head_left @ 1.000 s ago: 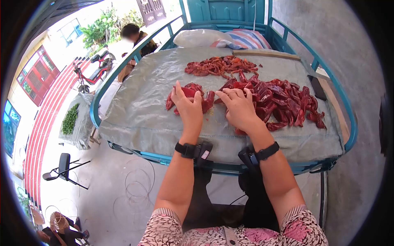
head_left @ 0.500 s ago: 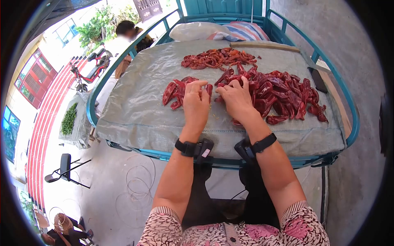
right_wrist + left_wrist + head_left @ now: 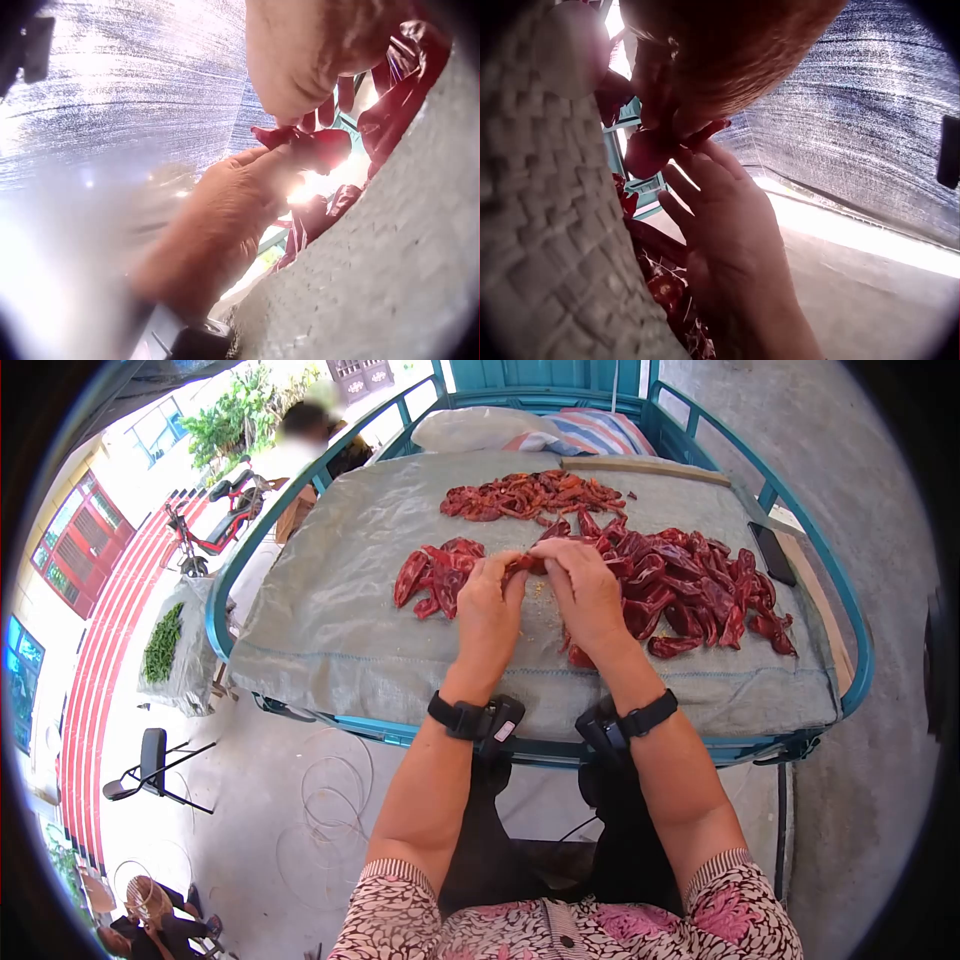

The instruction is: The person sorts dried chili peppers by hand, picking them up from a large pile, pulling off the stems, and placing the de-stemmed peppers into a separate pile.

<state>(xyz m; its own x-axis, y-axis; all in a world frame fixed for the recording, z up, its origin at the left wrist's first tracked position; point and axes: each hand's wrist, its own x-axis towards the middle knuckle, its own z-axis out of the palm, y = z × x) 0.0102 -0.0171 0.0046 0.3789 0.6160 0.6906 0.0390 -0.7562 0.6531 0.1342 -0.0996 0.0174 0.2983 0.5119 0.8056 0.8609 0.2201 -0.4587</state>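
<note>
Dried red chilli pod (image 3: 527, 563), held between two hands over the middle of the cart bed. The left hand (image 3: 487, 615) has a narrow grip, its fingertips and thumb pinching the pod's left end. The right hand (image 3: 590, 592) has an equally narrow grip on the right end, and the fingertips of both hands almost meet.

- **9 o'clock of the pod, just beside the left hand:** a small heap of red chillies (image 3: 435, 575).
- **3 o'clock, touching the right hand:** a large heap of dark red chillies (image 3: 700, 595).
- **12 o'clock, apart from both:** a far heap of paler red chillies (image 3: 530, 497).

All three heaps lie on a grey-green woven cloth (image 3: 330, 620) spread over the bed, which is bounded by a teal metal rail (image 3: 222, 600). A flat black slab (image 3: 772, 568) lies at the cloth's 3 o'clock edge. Beyond the far heap are a white sack (image 3: 480, 428) and a striped bag (image 3: 600, 435). On the ground at 8 o'clock there are green vegetables on a sheet (image 3: 162, 645) and a black folding chair (image 3: 150, 765).
</note>
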